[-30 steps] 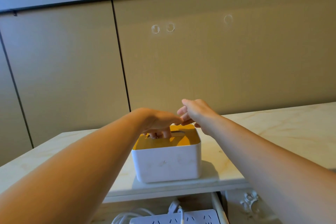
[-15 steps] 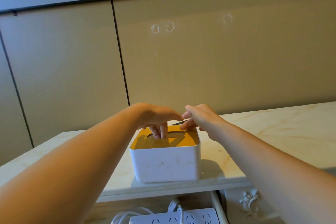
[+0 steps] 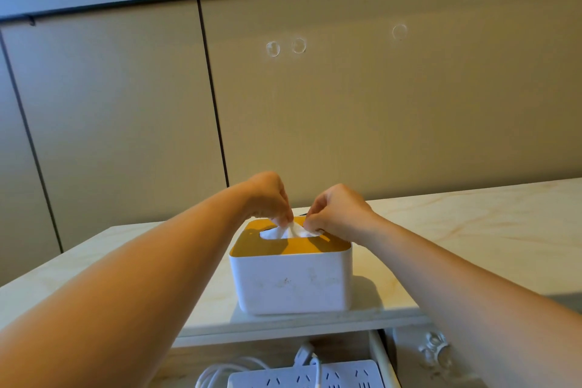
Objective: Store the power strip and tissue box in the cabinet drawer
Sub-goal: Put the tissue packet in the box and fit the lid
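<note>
A white tissue box [image 3: 291,283] with a yellow-brown lid stands near the front edge of the marble cabinet top [image 3: 472,230]. A white tissue [image 3: 291,231] sticks up from the lid slot. My left hand [image 3: 267,198] pinches the tissue from the left and my right hand [image 3: 337,214] pinches it from the right, both just above the slot. Below the cabinet top, the open drawer [image 3: 382,359] holds the white power strip [image 3: 302,376] with its coiled white cable [image 3: 220,372] and plug.
Beige wall panels with dark seams rise behind the cabinet, with clear round stickers [image 3: 285,47] on them. An ornate white handle [image 3: 436,348] shows at the lower right beside the drawer. The cabinet top stretches away to the right.
Both hands have dropped onto the lid slot and closed on the tissue, which now stands out of the box. The box has stayed in place.
</note>
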Demonstrator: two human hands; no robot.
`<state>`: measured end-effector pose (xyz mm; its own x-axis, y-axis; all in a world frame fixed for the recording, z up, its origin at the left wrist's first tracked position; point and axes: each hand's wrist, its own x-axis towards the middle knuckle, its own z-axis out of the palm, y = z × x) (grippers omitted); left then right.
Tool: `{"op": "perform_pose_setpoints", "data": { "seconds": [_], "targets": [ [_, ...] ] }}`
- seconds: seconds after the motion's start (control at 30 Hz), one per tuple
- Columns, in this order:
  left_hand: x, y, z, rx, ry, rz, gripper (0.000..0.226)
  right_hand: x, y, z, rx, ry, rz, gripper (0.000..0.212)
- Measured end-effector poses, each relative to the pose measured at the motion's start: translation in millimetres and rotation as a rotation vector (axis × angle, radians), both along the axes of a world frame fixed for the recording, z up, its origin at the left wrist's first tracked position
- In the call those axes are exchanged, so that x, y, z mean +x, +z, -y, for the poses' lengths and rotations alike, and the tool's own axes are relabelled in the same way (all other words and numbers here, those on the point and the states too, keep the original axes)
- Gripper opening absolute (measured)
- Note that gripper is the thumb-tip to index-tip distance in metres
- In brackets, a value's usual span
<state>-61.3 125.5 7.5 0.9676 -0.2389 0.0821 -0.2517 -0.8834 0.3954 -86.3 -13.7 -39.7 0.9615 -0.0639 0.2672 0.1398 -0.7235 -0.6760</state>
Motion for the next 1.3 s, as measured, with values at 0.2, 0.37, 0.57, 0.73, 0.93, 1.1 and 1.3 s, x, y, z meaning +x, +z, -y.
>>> {"op": "perform_pose_setpoints", "data": {
  "seconds": [0.2,0.37,0.57,0.73,0.93,1.1,1.3],
  "targets": [
    [6.1,-7.0,-8.1,-0.178,0.092,0.027,0.017,0.6,-1.8,-16.2,-0.379,-0.1,0.114,0.049],
    [13.3,-12.2,-11.6,-0.261,0.165,-0.03,0.028,6.7,-1.0,-31.9,-0.476,-0.131,0.09,0.068],
    [17.7,-14.4,-10.8,-0.321,0.179,-0.047,0.029,7.7,3.4,-41.4,-0.483,-0.166,0.017,0.067],
    [16.3,-18.1,-14.4,-0.349,0.16,-0.021,0.021,8.9,3.6,-45.2,-0.427,-0.145,-0.037,0.068],
    [14.0,-25.0,-21.1,-0.362,0.102,0.032,0.011,10.2,3.2,-42.7,-0.342,-0.126,-0.054,0.057],
    [19.8,-30.2,-23.6,-0.332,0.101,0.088,0.011,8.6,5.1,-45.1,-0.434,-0.173,-0.059,0.065],
    [24.3,-35.5,-22.2,-0.188,0.133,0.158,0.02,16.0,22.7,-55.2,-0.466,-0.172,-0.255,0.065]
  ]
}}
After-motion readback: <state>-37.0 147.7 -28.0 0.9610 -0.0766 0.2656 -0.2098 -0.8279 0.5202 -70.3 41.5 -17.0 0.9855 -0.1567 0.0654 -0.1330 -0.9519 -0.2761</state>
